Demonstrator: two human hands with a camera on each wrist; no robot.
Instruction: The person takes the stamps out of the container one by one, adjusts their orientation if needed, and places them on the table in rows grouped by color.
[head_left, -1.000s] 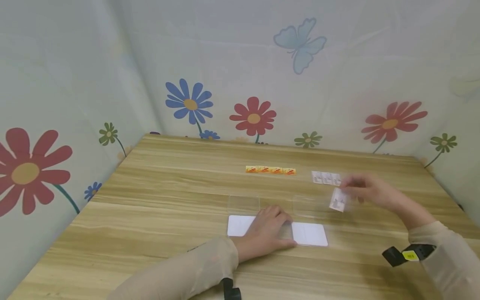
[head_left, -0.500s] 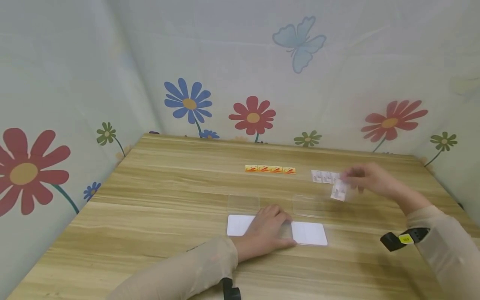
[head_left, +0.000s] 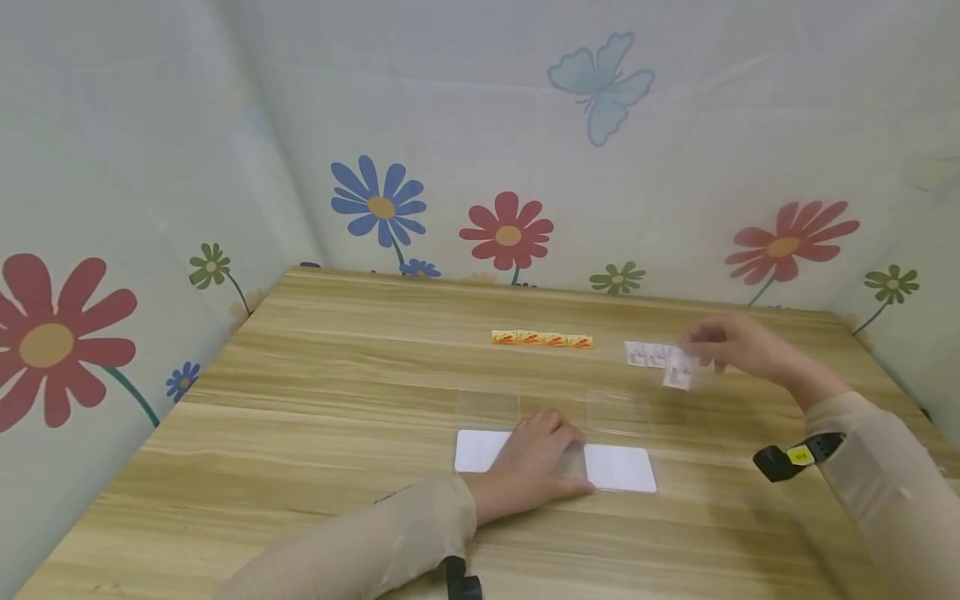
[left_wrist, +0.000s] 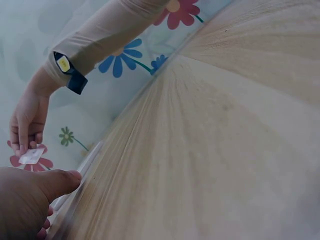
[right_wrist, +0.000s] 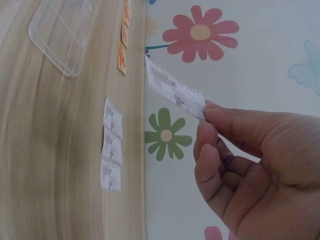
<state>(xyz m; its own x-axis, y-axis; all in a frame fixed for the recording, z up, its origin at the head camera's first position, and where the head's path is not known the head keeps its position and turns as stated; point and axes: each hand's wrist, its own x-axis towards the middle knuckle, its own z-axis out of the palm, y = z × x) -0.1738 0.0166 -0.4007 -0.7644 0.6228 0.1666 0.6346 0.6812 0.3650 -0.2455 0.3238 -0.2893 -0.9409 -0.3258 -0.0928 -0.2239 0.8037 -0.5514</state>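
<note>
My right hand [head_left: 742, 346] pinches a small white slip [head_left: 677, 372] with grey-purple print by one end, between thumb and fingertips. In the right wrist view that printed slip [right_wrist: 175, 91] is held up off the table, slightly bent. Beyond it, a row of 3 matching slips [right_wrist: 111, 145] lies on the wood. My left hand [head_left: 528, 467] rests on the table between two white rounded rectangles, partly covering the left rectangle [head_left: 477, 451]. Its thumb reaches the edge of the right rectangle [head_left: 620, 467]. In the left wrist view only part of the left hand [left_wrist: 30, 202] shows.
Behind the white rectangles lie two clear plastic pieces, a left clear piece [head_left: 487, 409] and a right clear piece [head_left: 617, 412]. Farther back is a row of several yellow-orange slips [head_left: 542, 338]. A flowered curtain [head_left: 450, 100] stands behind the wooden table [head_left: 337, 375].
My right hand has moved slightly up and away with the printed slip, which now overlaps the end of the row of slips in the head view. The left hand stays put.
</note>
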